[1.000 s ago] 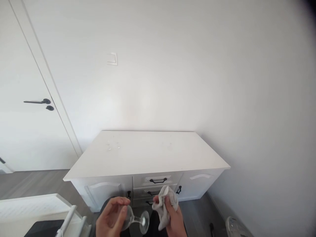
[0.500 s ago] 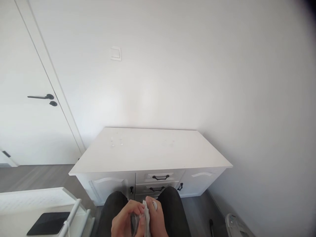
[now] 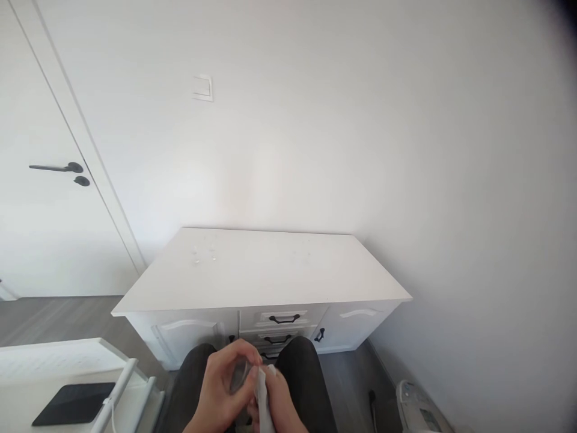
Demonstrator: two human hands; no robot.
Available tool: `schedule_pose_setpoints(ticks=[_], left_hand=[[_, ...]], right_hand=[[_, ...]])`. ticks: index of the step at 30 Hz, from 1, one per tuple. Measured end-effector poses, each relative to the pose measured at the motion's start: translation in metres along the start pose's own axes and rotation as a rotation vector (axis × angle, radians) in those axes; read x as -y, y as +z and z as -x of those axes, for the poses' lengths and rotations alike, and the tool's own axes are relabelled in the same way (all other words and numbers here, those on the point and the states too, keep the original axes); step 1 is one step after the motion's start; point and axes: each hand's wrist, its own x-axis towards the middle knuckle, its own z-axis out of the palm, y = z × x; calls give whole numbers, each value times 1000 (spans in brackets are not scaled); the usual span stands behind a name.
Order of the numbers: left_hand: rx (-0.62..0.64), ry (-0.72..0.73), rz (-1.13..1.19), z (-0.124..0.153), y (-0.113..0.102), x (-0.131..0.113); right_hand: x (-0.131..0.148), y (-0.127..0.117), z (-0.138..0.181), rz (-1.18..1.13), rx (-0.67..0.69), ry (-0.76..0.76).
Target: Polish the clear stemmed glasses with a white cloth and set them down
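Note:
Both my hands are together low in the view, above my lap. Curled fingers of my left hand point(image 3: 220, 388) hold a clear, see-through rounded object point(image 3: 238, 376), which looks like glass or plastic; most of it is covered. My right hand point(image 3: 280, 400) grips a folded white tissue or thin cloth point(image 3: 264, 406), pressed up against the left fingertips. Whether the white piece touches the clear object cannot be made out.
A white cabinet point(image 3: 270, 276) with black handles stands before my knees, several small clear specks on its top. At left are a white railed surface with a black tablet point(image 3: 74, 404) and a door point(image 3: 45, 228). A grey-white device point(image 3: 419, 409) is at lower right.
My left hand has risen slightly and turned, its fingers arched higher over the clear object. The right hand has shifted a little lower with the white piece. The whole view has moved slightly.

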Motion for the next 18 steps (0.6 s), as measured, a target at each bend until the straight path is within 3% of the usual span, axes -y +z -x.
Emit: schedule_pose_setpoints(ticks=[2,5,8,10,12,16,18], left_hand=[[-215,-37,34,0,9,8],[-373,-49,52,4,30,9],[-503,-51,122,6,46,0],[-501,-37,207,6,49,-6],[-501,-89,223,6,46,-9],[-529,-209,-108,8,36,-3],[-466,-152,-229,11,36,2]], right_hand=[[7,-4,-4,114,-54,-145],[16,-11,-9,275,-30,-307],[17,-19,-14,135,-64,-165],[15,-25,-19,21,-50,11],[14,-34,-22,-10,-35,91],[18,-56,-13,54,-106,-20],[18,-61,-4,226,12,-104]])
